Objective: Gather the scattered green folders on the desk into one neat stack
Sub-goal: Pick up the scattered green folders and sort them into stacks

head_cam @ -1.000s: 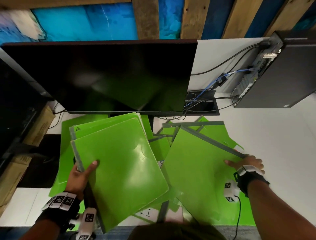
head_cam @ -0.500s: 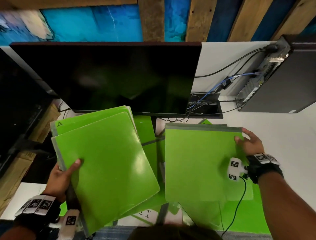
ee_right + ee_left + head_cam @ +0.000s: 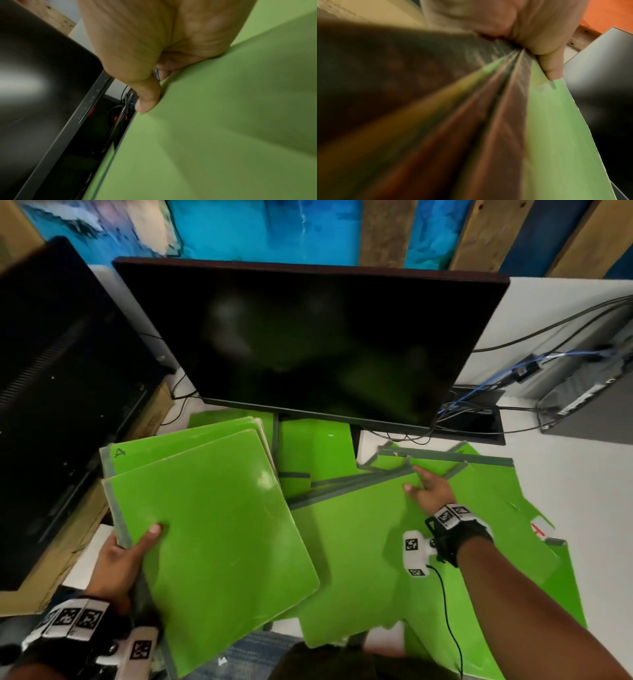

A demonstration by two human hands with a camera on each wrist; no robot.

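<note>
My left hand (image 3: 126, 553) grips a stack of green folders (image 3: 212, 525) by its grey spine edge, thumb on top, held tilted above the desk's left side. In the left wrist view the thumb (image 3: 551, 67) presses the top green cover (image 3: 556, 135). My right hand (image 3: 426, 493) holds another green folder (image 3: 359, 549) at its far edge by the grey spine. The right wrist view shows my thumb (image 3: 147, 100) on that folder (image 3: 223, 135) and the fingers hidden behind it. More green folders (image 3: 513, 525) lie scattered under and around it.
A black monitor (image 3: 308, 337) stands just behind the folders, its stand over a green folder (image 3: 315, 453). A second dark screen (image 3: 51, 371) and a cardboard box (image 3: 68, 542) are at left. Cables (image 3: 479, 412) and a computer case (image 3: 599, 405) sit at back right on the white desk (image 3: 565, 474).
My right hand has swung its folder left, toward the stack, and the spine now runs slantwise. The left hand keeps its grip on the stack. The view has turned left.
</note>
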